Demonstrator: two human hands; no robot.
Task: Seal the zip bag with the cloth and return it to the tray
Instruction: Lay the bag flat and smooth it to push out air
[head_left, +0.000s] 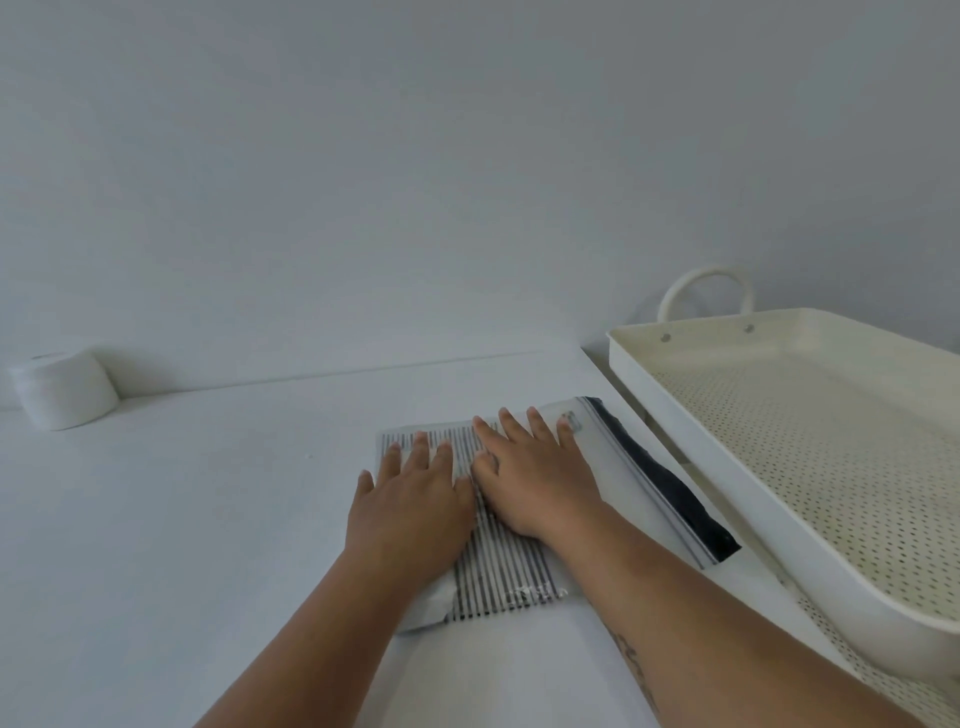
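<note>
A clear zip bag (628, 467) lies flat on the white table, with a black-and-white striped cloth (498, 577) inside it. Its zip strip and a black band (670, 483) run along the bag's right side, with a small slider near the far end. My left hand (410, 509) lies flat on the bag's left part, fingers spread. My right hand (535, 473) lies flat beside it, pressing the middle of the bag. The cream perforated tray (691, 410) stands to the right, with nothing in it.
A white round container (67, 389) sits at the far left by the wall. The tray has a looped handle (706, 291) at its far end and rests on a perforated surface (852, 649) at the table's right edge.
</note>
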